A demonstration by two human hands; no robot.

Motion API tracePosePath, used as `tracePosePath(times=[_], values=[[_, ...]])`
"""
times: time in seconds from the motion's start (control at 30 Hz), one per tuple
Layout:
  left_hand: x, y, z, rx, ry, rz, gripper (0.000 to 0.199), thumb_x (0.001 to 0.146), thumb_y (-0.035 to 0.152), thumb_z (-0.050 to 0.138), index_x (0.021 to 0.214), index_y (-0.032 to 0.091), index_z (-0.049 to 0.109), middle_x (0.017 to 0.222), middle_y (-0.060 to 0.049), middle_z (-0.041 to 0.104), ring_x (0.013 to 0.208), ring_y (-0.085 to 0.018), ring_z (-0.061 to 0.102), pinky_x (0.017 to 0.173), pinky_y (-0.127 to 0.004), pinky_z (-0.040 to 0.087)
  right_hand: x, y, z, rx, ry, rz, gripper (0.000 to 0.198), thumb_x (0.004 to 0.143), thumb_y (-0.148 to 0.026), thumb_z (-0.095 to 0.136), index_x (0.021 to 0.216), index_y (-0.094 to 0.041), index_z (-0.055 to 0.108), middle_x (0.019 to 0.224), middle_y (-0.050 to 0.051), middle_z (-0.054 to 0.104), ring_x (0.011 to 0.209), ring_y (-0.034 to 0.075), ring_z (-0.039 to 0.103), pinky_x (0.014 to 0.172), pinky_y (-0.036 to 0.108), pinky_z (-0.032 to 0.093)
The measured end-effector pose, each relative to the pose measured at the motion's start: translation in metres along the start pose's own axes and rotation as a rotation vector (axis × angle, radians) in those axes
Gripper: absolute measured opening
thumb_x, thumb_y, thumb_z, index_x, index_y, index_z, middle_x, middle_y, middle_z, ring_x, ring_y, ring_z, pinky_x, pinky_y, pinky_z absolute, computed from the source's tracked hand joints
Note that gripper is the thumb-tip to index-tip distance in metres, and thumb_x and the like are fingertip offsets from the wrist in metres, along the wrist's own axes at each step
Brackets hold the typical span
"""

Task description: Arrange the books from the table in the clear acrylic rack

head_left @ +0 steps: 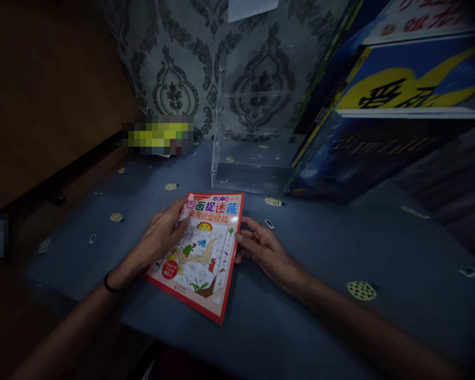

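A red-bordered children's activity book (200, 253) with colourful Chinese lettering and cartoon animals lies tilted over the blue tablecloth, cover up. My left hand (168, 232) grips its left edge, the thumb on the cover and the fingertips partly hidden. At the right edge, my right hand (261, 245) has its thumb against the border and its fingers curled beside it. Both hands hold the book between them. A dark band (114, 285) circles my left wrist.
A clear acrylic rack (253, 179) stands behind the book. Several large picture books (364, 153) lean upright in its right side. A pixelated yellow item (158, 137) lies at the back left. Beyond the blue tablecloth (312, 327) rises a patterned wall (174, 89).
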State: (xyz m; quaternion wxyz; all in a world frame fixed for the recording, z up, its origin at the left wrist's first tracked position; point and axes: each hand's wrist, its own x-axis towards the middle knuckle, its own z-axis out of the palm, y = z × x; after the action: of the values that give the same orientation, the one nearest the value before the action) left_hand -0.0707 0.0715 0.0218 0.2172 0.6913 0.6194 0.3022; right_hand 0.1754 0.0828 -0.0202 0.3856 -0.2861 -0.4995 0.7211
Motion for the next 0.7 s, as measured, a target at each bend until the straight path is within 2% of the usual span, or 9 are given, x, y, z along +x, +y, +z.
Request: tracePosePath(times=[0.1, 0.17, 0.27, 0.37, 0.47, 0.6, 0.7], values=[[0.005, -0.008, -0.001, -0.262, 0.092, -0.122, 0.045, 0.081, 0.033, 0.068, 0.124, 0.022, 0.062, 0.117, -0.010, 0.070, 0.104, -0.028, 0.066, 0.086, -0.037, 0.052, -0.001, -0.002, 0.000, 0.004, 0.001, 0.001, 0.040, 0.083, -0.042, 0.075, 0.114, -0.021, 0.059, 0.094, 0.007, 0.074, 0.069, 0.013, 0.064, 0.059, 0.025, 0.054], [0.009, -0.012, -0.004, -0.439, 0.138, -0.251, 0.045, 0.078, 0.030, 0.071, 0.122, 0.020, 0.063, 0.110, -0.010, 0.071, 0.095, -0.025, 0.068, 0.078, -0.033, 0.054, -0.002, -0.003, 0.001, -0.001, 0.001, 0.002, 0.040, 0.083, -0.043, 0.075, 0.114, -0.022, 0.059, 0.093, 0.006, 0.074, 0.068, 0.013, 0.063, 0.059, 0.025, 0.053], [0.013, -0.013, -0.007, -0.738, 0.090, -0.428, 0.040, 0.078, 0.027, 0.073, 0.115, 0.017, 0.064, 0.092, -0.007, 0.074, 0.077, -0.021, 0.070, 0.068, -0.030, 0.055, -0.002, -0.004, 0.002, -0.011, 0.006, -0.013, 0.042, 0.083, -0.045, 0.075, 0.114, -0.023, 0.059, 0.095, 0.007, 0.073, 0.067, 0.013, 0.061, 0.057, 0.025, 0.051], [0.011, -0.008, -0.007, -0.971, 0.055, -0.561, 0.025, 0.079, 0.027, 0.072, 0.100, 0.014, 0.067, 0.082, -0.007, 0.075, 0.066, -0.021, 0.070, 0.064, -0.032, 0.058, -0.002, -0.004, 0.004, -0.006, 0.015, -0.025, 0.042, 0.083, -0.047, 0.075, 0.115, -0.023, 0.058, 0.094, 0.005, 0.073, 0.065, 0.012, 0.058, 0.056, 0.025, 0.048], [0.008, -0.001, -0.002, -1.108, 0.049, -0.564, 0.018, 0.081, 0.027, 0.072, 0.091, 0.013, 0.069, 0.081, -0.009, 0.077, 0.067, -0.021, 0.072, 0.067, -0.033, 0.060, -0.002, -0.005, 0.005, 0.013, 0.012, -0.024, 0.042, 0.083, -0.048, 0.074, 0.112, -0.023, 0.059, 0.087, 0.003, 0.072, 0.062, 0.011, 0.055, 0.054, 0.023, 0.044], [0.007, 0.006, 0.004, -1.207, 0.012, -0.548, 0.017, 0.084, 0.025, 0.070, 0.096, 0.013, 0.071, 0.088, -0.009, 0.078, 0.074, -0.022, 0.074, 0.072, -0.034, 0.061, -0.004, -0.007, 0.006, 0.037, -0.011, 0.010, 0.041, 0.082, -0.048, 0.076, 0.109, -0.022, 0.060, 0.085, 0.003, 0.071, 0.065, 0.011, 0.056, 0.054, 0.023, 0.042], [0.008, 0.009, 0.007, -1.194, 0.031, -0.556, 0.017, 0.085, 0.024, 0.068, 0.099, 0.014, 0.070, 0.091, -0.008, 0.078, 0.078, -0.021, 0.074, 0.073, -0.033, 0.061, -0.004, -0.008, 0.004, 0.069, 0.000, 0.014, 0.040, 0.081, -0.047, 0.078, 0.107, -0.023, 0.061, 0.085, 0.002, 0.071, 0.065, 0.011, 0.056, 0.053, 0.022, 0.041]])
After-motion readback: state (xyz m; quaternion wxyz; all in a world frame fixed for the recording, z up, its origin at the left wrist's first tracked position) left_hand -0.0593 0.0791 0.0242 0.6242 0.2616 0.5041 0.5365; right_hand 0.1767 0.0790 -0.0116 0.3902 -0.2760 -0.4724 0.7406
